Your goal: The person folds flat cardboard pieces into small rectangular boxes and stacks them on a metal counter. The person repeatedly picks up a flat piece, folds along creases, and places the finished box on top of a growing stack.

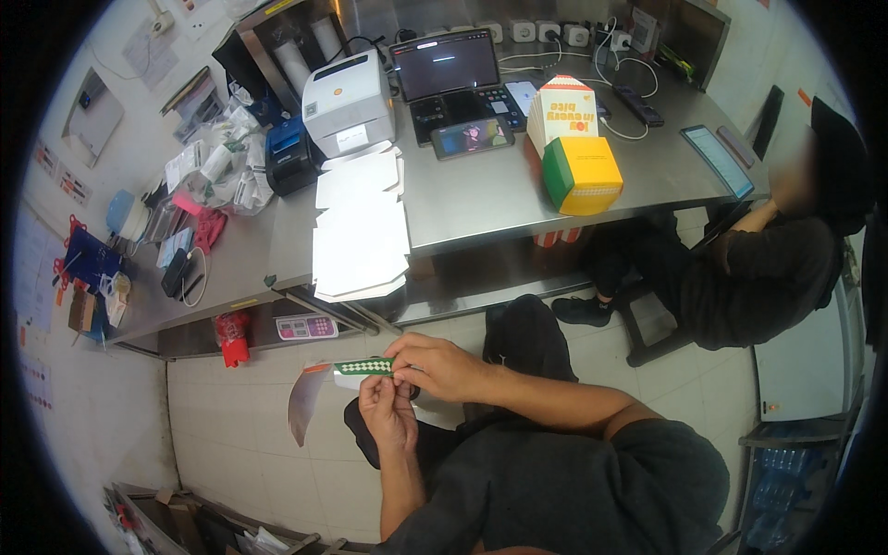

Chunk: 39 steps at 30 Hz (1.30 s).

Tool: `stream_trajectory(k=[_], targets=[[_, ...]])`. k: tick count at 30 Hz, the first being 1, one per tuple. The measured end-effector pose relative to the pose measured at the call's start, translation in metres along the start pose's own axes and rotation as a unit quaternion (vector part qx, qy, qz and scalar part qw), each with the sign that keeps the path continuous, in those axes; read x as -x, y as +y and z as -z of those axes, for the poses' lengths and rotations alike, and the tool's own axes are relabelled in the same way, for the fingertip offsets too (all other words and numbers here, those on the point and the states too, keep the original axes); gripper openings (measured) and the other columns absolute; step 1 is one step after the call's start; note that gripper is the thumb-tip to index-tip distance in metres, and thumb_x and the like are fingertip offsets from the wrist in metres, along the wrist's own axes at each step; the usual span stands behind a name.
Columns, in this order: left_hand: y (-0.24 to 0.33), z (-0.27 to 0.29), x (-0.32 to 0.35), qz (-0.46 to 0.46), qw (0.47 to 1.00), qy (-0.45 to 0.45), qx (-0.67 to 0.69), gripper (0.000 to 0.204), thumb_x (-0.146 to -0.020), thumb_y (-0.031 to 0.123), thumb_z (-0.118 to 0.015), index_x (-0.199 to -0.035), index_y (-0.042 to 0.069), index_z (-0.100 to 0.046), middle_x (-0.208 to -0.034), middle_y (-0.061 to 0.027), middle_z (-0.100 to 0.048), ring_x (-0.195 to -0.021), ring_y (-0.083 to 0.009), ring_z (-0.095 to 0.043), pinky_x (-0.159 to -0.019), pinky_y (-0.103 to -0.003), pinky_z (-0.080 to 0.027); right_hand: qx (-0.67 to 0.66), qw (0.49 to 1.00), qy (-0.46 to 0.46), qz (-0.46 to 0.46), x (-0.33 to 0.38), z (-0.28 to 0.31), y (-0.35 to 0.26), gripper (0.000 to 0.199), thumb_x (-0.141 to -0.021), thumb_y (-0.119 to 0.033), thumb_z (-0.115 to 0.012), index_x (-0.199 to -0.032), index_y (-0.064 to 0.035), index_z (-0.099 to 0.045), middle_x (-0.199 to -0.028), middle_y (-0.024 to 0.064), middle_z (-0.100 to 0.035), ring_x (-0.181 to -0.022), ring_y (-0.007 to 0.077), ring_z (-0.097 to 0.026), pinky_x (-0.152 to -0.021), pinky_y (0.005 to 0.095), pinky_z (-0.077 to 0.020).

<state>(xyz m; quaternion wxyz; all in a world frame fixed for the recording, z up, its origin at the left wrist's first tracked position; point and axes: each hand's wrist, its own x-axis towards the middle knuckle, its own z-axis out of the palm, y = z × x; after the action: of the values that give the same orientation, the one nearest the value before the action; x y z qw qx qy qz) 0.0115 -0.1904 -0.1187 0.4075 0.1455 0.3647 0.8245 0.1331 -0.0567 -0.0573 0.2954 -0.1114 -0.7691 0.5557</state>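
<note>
Above my lap I hold a partly folded paper carton [363,367], with a green and white patterned strip along its edge and a curved flap hanging down at its left end. My left hand [388,414] pinches the carton's lower edge with the fingertips. My right hand [442,368] grips its right end from above, close to the left fingers. Ahead of my hands, a stack of flat white carton blanks [359,242] lies on the steel table and sticks out past its front edge. Folded boxes, one yellow and green [592,171] and one white and orange [566,116], stand to the right.
A label printer [347,102], a laptop [449,69] and a phone [473,138] sit on the steel table [472,199]. Plastic bags [227,162] crowd its left part. At the right a person in dark clothes [768,277] sits near a tablet [717,159].
</note>
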Motion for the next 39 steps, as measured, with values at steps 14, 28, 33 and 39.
stream_trajectory(k=[14,28,33,39], targets=[[0.007,-0.018,0.011,0.006,0.998,0.027,-0.051,0.013,-0.107,0.007,-0.062,-0.119,0.003,-0.06,-0.113,-0.0098,-0.069,-0.102,-0.0169,-0.069,-0.093,-0.034,-0.059,0.04,0.998,0.042,-0.014,0.01,-0.016,0.01,0.008,-0.095,-0.006,-0.069,-0.101,-0.0008,-0.068,-0.123,0.0152,-0.068,-0.107,0.034,-0.07,-0.092,0.0407,-0.0567],[0.009,-0.014,0.014,-0.009,0.894,0.051,-0.445,0.009,-0.098,0.003,-0.072,-0.099,0.003,-0.063,-0.089,-0.0027,-0.069,-0.075,-0.0145,-0.064,-0.07,-0.029,-0.052,0.042,0.996,0.003,-0.08,0.014,-0.005,0.019,0.057,-0.093,-0.015,-0.074,-0.144,-0.0035,-0.052,-0.121,0.0172,-0.066,-0.111,0.0363,-0.067,-0.095,0.0451,-0.0542],[0.004,-0.02,0.025,-0.168,0.705,-0.075,-0.685,0.016,-0.081,-0.004,-0.072,-0.096,-0.001,-0.067,-0.087,-0.0138,-0.064,-0.079,-0.0351,-0.064,-0.075,-0.04,-0.054,0.063,0.994,0.09,-0.029,0.007,-0.001,0.005,0.05,-0.097,-0.014,-0.072,-0.143,-0.0017,-0.058,-0.118,0.0156,-0.067,-0.111,0.0348,-0.069,-0.094,0.0427,-0.0563],[0.003,-0.016,0.033,-0.22,0.662,-0.097,-0.71,0.027,-0.079,-0.007,-0.07,-0.104,-0.001,-0.07,-0.097,-0.0157,-0.065,-0.085,-0.0351,-0.066,-0.077,-0.043,-0.055,0.139,0.98,0.134,0.047,0.002,0.004,0.009,0.029,-0.098,-0.005,-0.067,-0.126,0.0002,-0.07,-0.114,0.0159,-0.068,-0.099,0.034,-0.071,-0.085,0.0393,-0.0589]])
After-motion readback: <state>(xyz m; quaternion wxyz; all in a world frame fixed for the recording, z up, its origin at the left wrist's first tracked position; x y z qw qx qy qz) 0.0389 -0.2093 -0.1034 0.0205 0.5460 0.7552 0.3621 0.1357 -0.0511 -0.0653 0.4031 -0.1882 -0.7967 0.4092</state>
